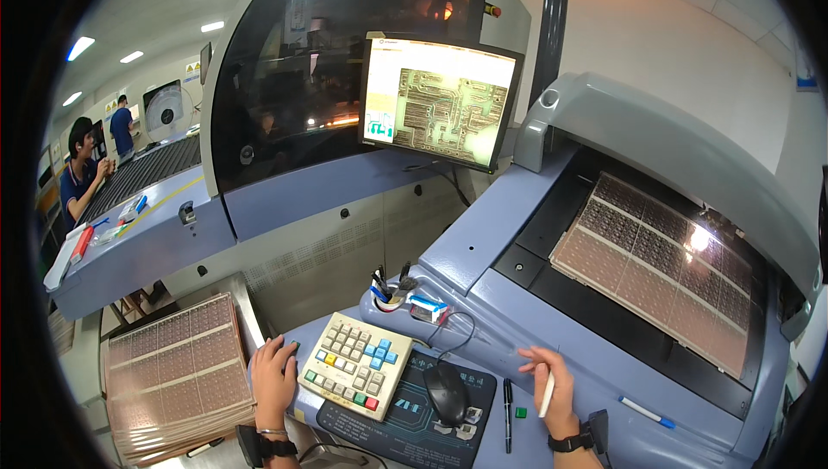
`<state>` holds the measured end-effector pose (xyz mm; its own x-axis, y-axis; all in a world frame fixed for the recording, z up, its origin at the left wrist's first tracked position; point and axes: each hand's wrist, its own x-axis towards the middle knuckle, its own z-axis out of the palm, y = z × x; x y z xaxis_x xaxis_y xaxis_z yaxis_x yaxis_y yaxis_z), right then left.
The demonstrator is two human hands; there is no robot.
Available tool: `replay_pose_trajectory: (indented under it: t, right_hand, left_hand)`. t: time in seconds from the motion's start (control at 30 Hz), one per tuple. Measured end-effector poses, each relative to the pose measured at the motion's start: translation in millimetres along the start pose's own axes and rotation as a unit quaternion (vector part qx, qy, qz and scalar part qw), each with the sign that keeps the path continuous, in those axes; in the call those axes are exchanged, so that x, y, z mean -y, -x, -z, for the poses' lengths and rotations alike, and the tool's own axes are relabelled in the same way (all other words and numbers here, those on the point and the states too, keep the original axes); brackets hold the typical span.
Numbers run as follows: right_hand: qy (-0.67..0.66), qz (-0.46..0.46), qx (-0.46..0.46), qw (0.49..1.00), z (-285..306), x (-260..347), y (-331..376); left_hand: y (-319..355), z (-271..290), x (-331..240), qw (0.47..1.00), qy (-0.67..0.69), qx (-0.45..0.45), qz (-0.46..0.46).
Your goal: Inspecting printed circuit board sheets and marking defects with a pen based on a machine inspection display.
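The right hand (552, 387), at the near right, has its thumb and fingers clamped on a slim white pen (546, 395), which stands tilted above the blue desk (485, 446). The left hand (274, 376) lies palm down at the desk's left edge, just beside the keypad (354, 365), its fingers slightly apart; nothing shows in its grip, though the underside is hidden.

Right of the keypad, a black mouse (446, 393) sits on a dark mouse pad (405, 409). Between the pad and the right hand lie a black pen (508, 417) and a small green piece (521, 413); a white-and-blue marker (647, 412) lies farther right. Beyond the keypad stand a cup (390, 303) of pens and brushes and, just right of it, a small box (428, 308).

At the far right, a brown circuit panel (655, 270) lies flat under the machine's raised grey cover (673, 137). A lit monitor (438, 103) at the far middle shows a circuit pattern. A stack of panels (177, 365) is left of the left hand; two people (79, 171) are at the far left.
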<state>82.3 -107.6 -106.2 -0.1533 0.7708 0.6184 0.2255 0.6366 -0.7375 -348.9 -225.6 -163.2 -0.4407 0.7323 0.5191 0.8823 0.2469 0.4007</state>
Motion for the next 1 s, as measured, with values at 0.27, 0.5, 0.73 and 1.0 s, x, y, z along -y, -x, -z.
replay_pose_trajectory:
  t: [0.27, 0.5, 0.73, 1.0]
  right_hand:
    - [-0.035, -0.009, -0.043, 0.998, 56, 24, -6]
    - [0.01, 0.003, -0.193, 0.981, 105, 30, 17]
    - [0.081, -0.03, -0.224, 0.971, 140, 22, 47]
    - [0.128, -0.054, -0.313, 0.94, 188, 31, 58]
  left_hand:
    - [2, -1, 0, 1.0, 0.008, 0.004, 0.007]
    - [4, -3, 5, 1.0, -0.016, -0.01, -0.013]
    - [2, -5, 6, 1.0, 0.005, -0.008, -0.003]
    - [4, -3, 5, 1.0, 0.015, -0.024, -0.004]
